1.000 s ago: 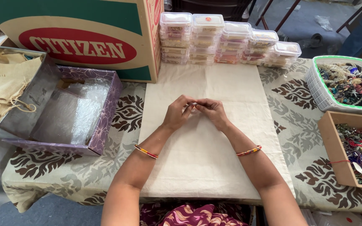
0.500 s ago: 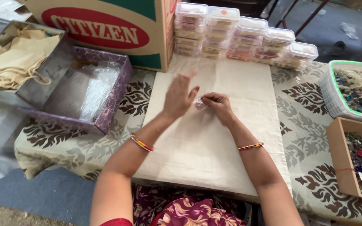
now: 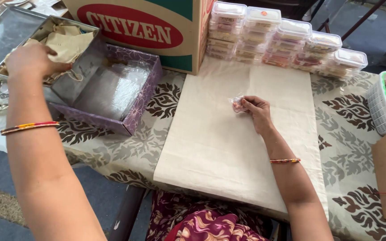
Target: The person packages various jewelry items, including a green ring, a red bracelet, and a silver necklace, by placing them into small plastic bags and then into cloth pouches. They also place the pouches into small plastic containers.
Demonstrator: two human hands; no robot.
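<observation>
Left hand point(image 3: 32, 60) reaches into open metal box point(image 3: 5, 33), fingers curled on beige cloth pouches point(image 3: 68, 42); grip partly hidden, looks like loose grab. Right hand point(image 3: 258, 111) rests on cream cloth point(image 3: 228, 147) on bench, fingertips pinching small clear packet point(image 3: 237, 105) with something pink inside. Packet sits well right of metal box. Step looks like: fetching pouch for packet. Next move calls for lifting one pouch free, bringing it beside packet.

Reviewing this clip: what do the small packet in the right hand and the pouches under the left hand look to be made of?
The small packet in the right hand looks like thin clear plastic film: it is glossy, crinkled, and pinkish contents show through. The pouches under the left hand look like matte beige woven cloth, probably cotton, soft-folded with a drawstring cord; the weave itself is too small to confirm.
</observation>
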